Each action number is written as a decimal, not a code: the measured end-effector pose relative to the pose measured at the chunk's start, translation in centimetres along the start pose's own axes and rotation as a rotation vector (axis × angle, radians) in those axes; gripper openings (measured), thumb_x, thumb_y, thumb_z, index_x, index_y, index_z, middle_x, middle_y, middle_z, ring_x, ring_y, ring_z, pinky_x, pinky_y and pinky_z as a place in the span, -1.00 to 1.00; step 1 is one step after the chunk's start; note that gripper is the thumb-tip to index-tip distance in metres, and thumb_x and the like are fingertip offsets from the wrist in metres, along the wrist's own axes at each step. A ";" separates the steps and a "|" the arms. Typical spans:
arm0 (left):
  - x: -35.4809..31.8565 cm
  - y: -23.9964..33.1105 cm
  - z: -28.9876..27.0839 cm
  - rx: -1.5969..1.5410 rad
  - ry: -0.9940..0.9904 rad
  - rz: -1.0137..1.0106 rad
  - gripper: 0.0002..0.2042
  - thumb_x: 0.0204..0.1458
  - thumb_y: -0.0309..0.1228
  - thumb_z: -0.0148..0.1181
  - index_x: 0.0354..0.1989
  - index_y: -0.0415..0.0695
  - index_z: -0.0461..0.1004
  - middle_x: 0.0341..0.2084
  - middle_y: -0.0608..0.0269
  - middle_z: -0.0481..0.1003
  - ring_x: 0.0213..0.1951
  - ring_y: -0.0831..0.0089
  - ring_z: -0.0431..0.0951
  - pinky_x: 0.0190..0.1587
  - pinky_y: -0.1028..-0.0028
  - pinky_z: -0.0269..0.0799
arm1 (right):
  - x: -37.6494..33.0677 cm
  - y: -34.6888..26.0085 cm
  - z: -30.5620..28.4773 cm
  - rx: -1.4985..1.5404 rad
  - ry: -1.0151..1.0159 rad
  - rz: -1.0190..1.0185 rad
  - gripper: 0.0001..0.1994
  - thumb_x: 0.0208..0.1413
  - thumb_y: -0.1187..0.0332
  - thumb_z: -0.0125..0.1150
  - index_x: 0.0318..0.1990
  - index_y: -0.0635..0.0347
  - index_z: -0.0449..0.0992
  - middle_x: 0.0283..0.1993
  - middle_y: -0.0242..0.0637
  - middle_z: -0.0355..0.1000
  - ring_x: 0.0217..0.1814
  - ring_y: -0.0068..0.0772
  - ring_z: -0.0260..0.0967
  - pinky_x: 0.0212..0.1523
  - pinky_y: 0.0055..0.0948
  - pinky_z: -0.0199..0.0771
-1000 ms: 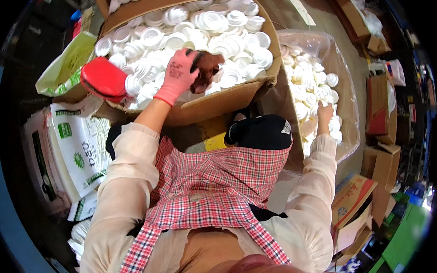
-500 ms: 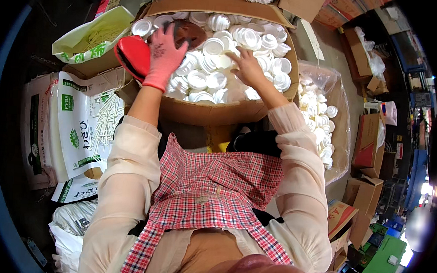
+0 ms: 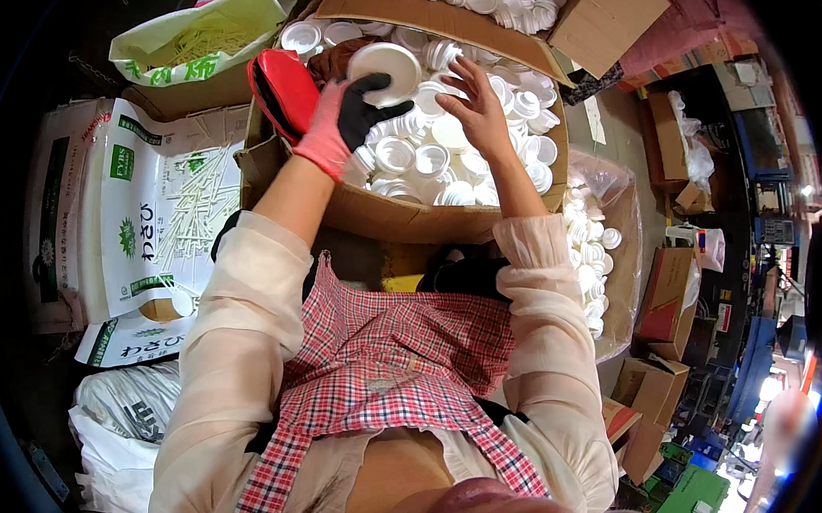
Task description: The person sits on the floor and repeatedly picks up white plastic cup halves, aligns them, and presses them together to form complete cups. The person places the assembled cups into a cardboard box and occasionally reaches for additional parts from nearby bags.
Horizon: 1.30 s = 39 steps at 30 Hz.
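My left hand, in a pink glove with black palm and fingers, grips a large white round lid tilted up over the box. A black finger lies across the lid's lower edge. My right hand is bare, its fingers spread and bent above the pile of white plastic lids; nothing shows in its grasp. The pile fills an open cardboard box. A red pouch-like thing rests at the box's left edge beside my left wrist. Behind the held lid, a brown thing is partly hidden.
On the left, thin white sticks lie on a printed white sack, below a green-white bag of pale strands. A plastic-lined box of white pieces stands right. Another heap of lids lies beyond the box.
My left hand has turned palm-up and now holds a large white lid. My right hand has lifted slightly off the pile. The view has shifted a little.
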<state>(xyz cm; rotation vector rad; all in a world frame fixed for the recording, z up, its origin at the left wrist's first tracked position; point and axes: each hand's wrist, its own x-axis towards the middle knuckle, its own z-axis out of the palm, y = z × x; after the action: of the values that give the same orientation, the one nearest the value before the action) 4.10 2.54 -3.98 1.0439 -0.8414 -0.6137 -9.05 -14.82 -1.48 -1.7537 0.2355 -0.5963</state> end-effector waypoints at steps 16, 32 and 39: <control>1.1 4.2 -0.5 -1.077 -0.140 -0.259 -0.43 0.16 0.01 -0.06 0.17 -0.19 0.18 0.12 -0.05 0.29 0.16 -0.13 0.29 0.14 -0.12 0.27 | -2.2 -1.3 -1.1 0.435 0.061 0.257 -0.51 -0.05 0.51 0.26 0.09 0.10 0.31 -0.02 -0.30 0.33 -0.02 -0.44 0.33 -0.09 -0.49 0.40; 0.2 3.6 3.8 -1.281 -0.130 -0.215 -0.39 -0.17 -0.43 0.08 0.15 -0.34 0.18 0.13 -0.21 0.25 0.25 -0.21 0.11 0.32 -0.18 -0.10 | -7.2 -7.0 -2.1 0.362 -0.158 -0.016 -0.34 -0.20 0.45 0.33 0.17 0.23 0.29 0.16 -0.21 0.23 0.25 -0.31 0.15 0.23 -0.35 0.15; 0.2 2.3 4.7 -0.798 -0.107 -0.289 -0.36 0.10 0.07 -0.02 0.18 -0.21 0.19 0.17 0.00 0.27 0.22 0.00 0.22 0.27 0.06 0.08 | -7.1 -6.9 -2.9 0.567 -0.027 0.027 -0.27 -0.22 0.45 0.29 0.23 0.22 0.18 0.19 -0.10 0.26 0.22 -0.18 0.25 0.23 -0.23 0.26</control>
<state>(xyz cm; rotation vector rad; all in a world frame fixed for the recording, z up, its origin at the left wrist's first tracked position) 0.40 0.94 -0.64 0.3991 -0.4561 -1.1409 -17.53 -12.12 3.66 -1.2079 0.0598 -0.5536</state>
